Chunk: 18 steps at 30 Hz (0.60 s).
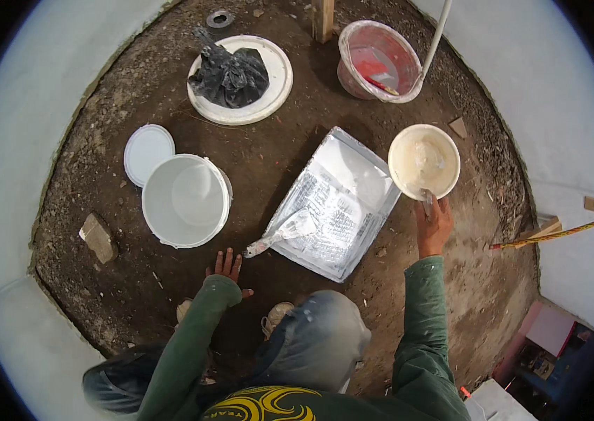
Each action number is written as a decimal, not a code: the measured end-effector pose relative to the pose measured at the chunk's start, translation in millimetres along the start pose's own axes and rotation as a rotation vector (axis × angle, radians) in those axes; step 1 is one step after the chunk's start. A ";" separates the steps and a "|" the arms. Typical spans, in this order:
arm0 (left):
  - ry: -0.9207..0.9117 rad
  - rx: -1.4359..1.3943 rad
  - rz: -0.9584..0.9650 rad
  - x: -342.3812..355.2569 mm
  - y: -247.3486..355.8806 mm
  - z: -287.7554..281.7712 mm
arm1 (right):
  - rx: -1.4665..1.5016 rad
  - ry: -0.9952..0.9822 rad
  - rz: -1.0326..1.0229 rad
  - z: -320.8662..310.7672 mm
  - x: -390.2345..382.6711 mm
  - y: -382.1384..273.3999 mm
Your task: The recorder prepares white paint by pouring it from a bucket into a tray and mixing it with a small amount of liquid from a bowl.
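Observation:
My right hand (434, 226) grips the near rim of a cream plastic bowl (423, 154) with pale residue inside. The bowl is at the right corner of a paint tray (356, 175) coated in white and silver-grey. A paint-smeared brush or scraper (293, 228) lies across the tray's lower left corner. My left hand (229, 270) is open with fingers apart, left of that tool's handle and below an open white bucket (185, 203). A round white lid (148, 151) lies beside the bucket.
On the dirt floor are a large lid (277, 77) with a black plastic bag (234, 77), a pink tub (381, 59), a grey ring (220, 19), a stone (97, 237), a wooden post (323, 19) and a white pipe (437, 35). Pale walls (9, 161) border the floor.

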State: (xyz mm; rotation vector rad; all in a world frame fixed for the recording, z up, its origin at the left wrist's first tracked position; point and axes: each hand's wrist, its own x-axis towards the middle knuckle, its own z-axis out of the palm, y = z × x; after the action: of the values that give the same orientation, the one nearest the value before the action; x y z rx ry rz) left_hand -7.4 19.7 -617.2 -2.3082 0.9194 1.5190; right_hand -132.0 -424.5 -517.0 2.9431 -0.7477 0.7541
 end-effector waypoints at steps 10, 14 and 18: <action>-0.024 -0.074 -0.022 -5.1 -6.2 -1.1 | -0.043 0.001 0.056 -21.4 -5.2 -10.7; 0.002 -0.085 -0.031 0.9 -2.7 1.3 | -0.070 0.016 0.083 -22.3 -10.1 -4.1; -0.039 -0.031 -0.046 -1.7 0.9 1.8 | -0.131 -0.052 0.109 -25.5 -15.9 -9.9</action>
State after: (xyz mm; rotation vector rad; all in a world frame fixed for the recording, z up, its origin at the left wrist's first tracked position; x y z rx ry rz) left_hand -9.7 20.6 -616.4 -2.2956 0.8327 1.5641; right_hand -151.2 -405.3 -500.7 2.8344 -0.9299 0.6105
